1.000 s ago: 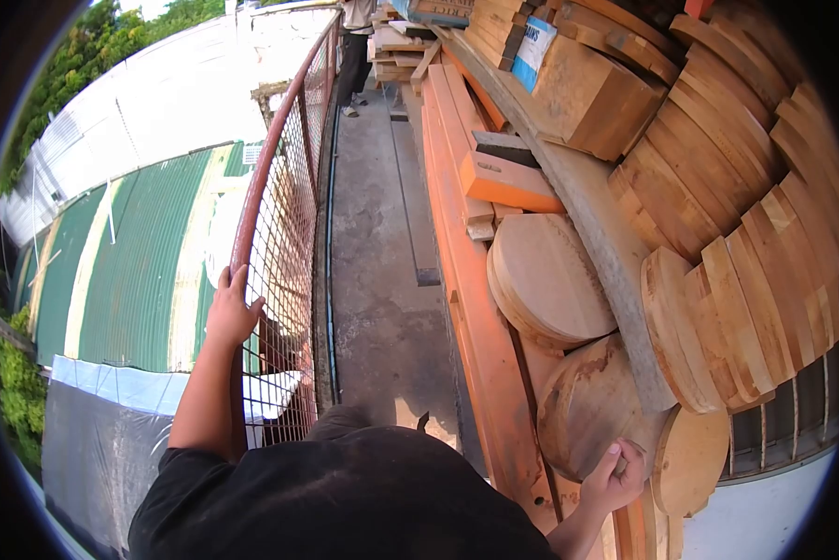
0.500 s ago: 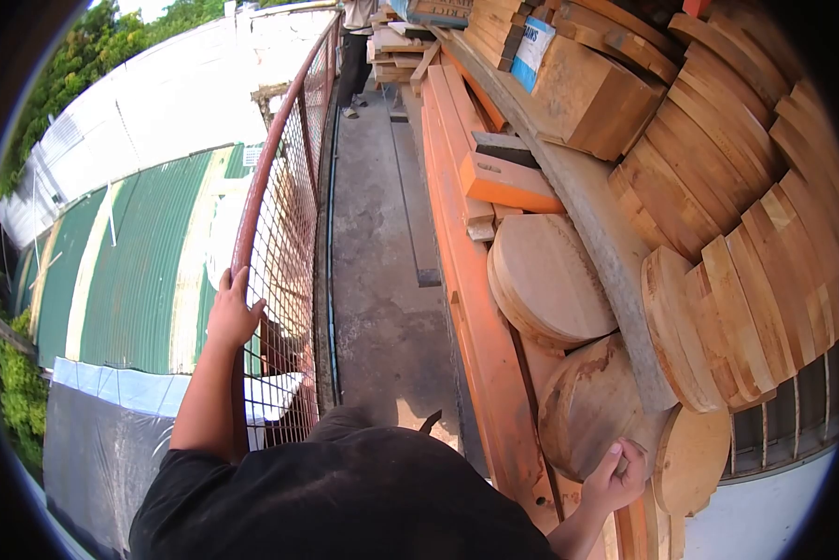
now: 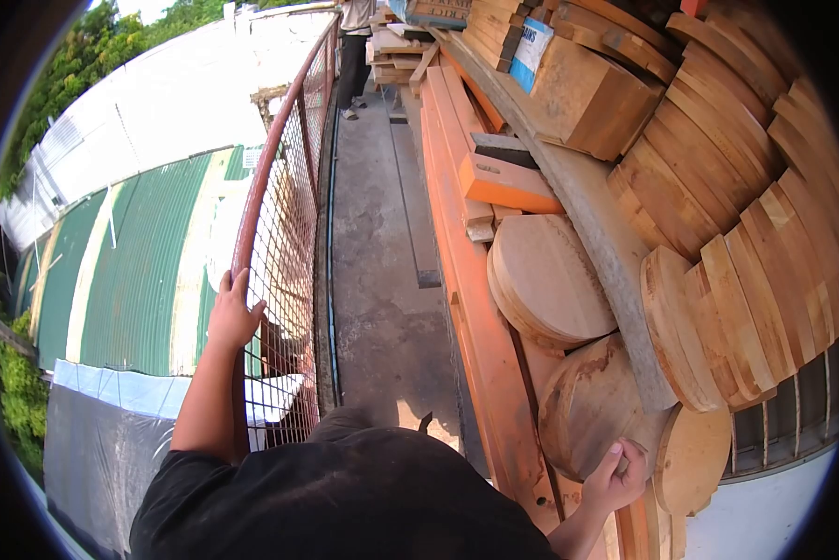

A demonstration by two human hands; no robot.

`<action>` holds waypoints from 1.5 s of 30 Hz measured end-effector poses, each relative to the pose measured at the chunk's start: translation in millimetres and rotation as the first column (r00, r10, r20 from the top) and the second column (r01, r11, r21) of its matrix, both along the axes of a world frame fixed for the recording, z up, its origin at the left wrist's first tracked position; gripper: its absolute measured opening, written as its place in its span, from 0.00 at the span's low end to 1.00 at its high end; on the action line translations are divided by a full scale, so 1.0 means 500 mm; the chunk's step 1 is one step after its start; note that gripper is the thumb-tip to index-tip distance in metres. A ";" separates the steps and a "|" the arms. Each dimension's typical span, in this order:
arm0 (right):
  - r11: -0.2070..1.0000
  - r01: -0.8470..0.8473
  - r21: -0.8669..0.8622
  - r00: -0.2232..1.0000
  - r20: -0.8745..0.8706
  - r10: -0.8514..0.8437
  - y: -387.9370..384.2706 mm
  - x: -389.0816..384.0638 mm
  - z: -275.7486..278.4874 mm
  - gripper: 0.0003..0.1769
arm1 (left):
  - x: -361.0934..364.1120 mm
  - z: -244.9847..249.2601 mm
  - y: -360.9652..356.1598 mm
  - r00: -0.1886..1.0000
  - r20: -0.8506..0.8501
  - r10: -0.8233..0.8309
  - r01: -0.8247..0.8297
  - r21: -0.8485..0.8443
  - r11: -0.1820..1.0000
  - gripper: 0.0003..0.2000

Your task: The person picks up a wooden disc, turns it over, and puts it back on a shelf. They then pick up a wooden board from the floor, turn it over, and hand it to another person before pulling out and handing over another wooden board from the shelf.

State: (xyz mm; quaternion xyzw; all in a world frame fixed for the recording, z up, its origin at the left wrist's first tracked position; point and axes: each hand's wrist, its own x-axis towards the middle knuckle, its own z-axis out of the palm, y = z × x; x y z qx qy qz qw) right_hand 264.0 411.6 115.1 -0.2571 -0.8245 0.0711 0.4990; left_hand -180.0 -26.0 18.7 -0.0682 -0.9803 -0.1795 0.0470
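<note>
My left hand (image 3: 236, 313) lies over the reddish-brown top rail of a metal mesh railing (image 3: 272, 149), with its fingers wrapped round the rail. Low on the right, my right hand (image 3: 615, 476) is closed, its fingers curled in and the thumb against them. No object shows in it. Just behind that hand lies a round wooden slab (image 3: 583, 406) with a stained face. Another round slab (image 3: 699, 457) is to its right, and a paler stack of round slabs (image 3: 555, 280) sits farther up.
A concrete walkway (image 3: 382, 327) runs ahead between the railing and long orange-brown beams (image 3: 485, 392). Rows of round wooden slabs (image 3: 765, 289) and a large wood block (image 3: 597, 93) line the right. Far ahead stands another person (image 3: 352, 65). Green roofing (image 3: 139, 271) lies beyond the railing.
</note>
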 end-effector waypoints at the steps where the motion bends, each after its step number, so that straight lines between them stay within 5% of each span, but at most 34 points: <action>1: 1.000 -0.001 0.000 1.000 -0.001 0.001 0.000 0.000 0.000 0.06 | 0.000 0.000 0.000 1.000 -0.002 -0.001 0.001 0.001 1.000 0.39; 45: 0.999 -0.033 -0.011 0.999 0.007 0.033 0.003 0.003 0.000 0.06 | -0.005 -0.009 -0.003 1.000 -0.016 -0.012 0.012 0.005 1.000 0.39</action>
